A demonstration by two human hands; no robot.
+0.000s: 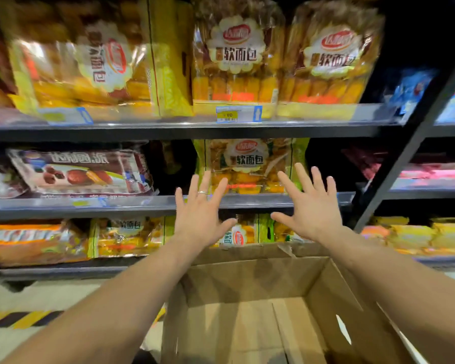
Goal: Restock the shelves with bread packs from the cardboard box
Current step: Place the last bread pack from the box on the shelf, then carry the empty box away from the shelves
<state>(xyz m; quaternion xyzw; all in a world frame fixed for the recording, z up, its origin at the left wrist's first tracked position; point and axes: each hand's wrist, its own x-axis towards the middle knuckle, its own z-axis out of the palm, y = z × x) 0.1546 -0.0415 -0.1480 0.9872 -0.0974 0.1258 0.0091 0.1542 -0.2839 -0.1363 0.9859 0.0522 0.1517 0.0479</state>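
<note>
A yellow-green bread pack [250, 164] stands upright on the middle shelf [142, 203]. My left hand [200, 214] and my right hand [313, 208] are both spread with straight fingers in front of that pack, one on each side, holding nothing. I cannot tell whether the fingertips touch it. Below my arms stands the cardboard box [252, 282], flaps up; the part of its inside that I see holds no packs. Two more bread packs [237, 53] [331, 53] stand on the top shelf.
A red-brown pie pack [82, 172] lies on the middle shelf at the left. The bottom shelf holds several bread packs [126, 237]. A dark shelf post [410, 153] slants at the right, with another rack beyond. Yellow-black floor tape [19, 319] runs at the lower left.
</note>
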